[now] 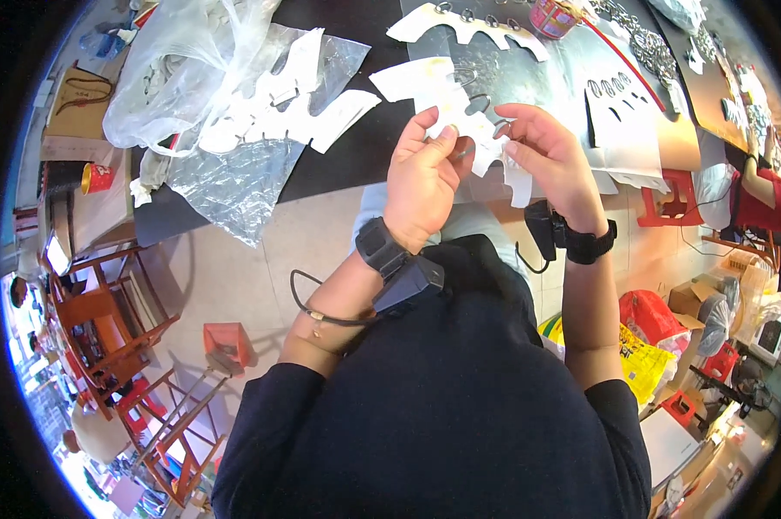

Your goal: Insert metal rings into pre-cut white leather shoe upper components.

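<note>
A white cut-out piece with tabs along one edge (438, 93) is held up over the near edge of the table. My left hand (421, 177) is closed on it, thumb on top and fingers curled beneath. My right hand (553, 160) pinches at a metal ring (499, 130) by the tab at the piece's right end; its fingertips partly hide the ring. Other dark rings (479, 102) sit at tabs farther along the same piece. Beyond lies a similar white piece with several rings (468, 24). Each of my wrists wears a black strapped device.
Left on the black table (343, 164) lie a clear plastic bag (179, 78) and several white cut-outs (291, 108). At the right are a ringed white piece (620, 117), heaped metal rings (646, 48) and a red tub (553, 17). A co-worker in red (767, 199) sits far right.
</note>
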The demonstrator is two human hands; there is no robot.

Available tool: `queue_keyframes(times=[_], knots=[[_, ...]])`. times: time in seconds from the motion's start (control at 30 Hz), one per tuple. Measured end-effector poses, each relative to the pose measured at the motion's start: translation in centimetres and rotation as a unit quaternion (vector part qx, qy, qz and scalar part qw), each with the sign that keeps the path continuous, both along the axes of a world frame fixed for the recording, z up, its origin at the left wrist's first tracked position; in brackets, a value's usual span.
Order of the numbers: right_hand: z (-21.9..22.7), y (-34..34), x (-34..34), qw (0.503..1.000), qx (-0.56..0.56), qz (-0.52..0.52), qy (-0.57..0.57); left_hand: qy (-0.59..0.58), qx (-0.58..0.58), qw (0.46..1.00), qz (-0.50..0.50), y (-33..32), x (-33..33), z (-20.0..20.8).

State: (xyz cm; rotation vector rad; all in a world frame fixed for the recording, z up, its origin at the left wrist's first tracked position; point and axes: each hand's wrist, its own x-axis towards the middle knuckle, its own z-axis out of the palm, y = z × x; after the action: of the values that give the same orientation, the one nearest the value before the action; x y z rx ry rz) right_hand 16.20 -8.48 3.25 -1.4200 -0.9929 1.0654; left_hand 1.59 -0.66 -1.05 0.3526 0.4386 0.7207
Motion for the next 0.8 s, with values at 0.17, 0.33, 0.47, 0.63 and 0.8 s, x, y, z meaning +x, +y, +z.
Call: queue_keyframes(times=[0.17,0.33,0.47,0.63,0.8], knots=[[-0.2,0.0,-0.2,1.000,0.006,-0.006,-0.011,-0.004,-0.013,1.000,-0.002,-0.1,-0.2,0.3],[-0.2,-0.1,-0.1,1.000,0.004,-0.007,-0.025,-0.014,-0.027,0.999,-0.021,0.1,-0.5,1.0],[-0.3,-0.1,0.3,0.999,-0.011,0.004,-0.046,0.038,0.006,0.999,-0.008,0.5,0.3,1.0],[2.0,-0.3,-0.7,0.998,-0.034,0.015,0.041,0.130,0.082,0.988,0.010,0.6,0.3,1.6],[5.4,-1.5,-1.7,0.972,-0.107,0.012,-0.207,0.110,0.196,0.974,-0.032,-0.2,-0.7,2.9]])
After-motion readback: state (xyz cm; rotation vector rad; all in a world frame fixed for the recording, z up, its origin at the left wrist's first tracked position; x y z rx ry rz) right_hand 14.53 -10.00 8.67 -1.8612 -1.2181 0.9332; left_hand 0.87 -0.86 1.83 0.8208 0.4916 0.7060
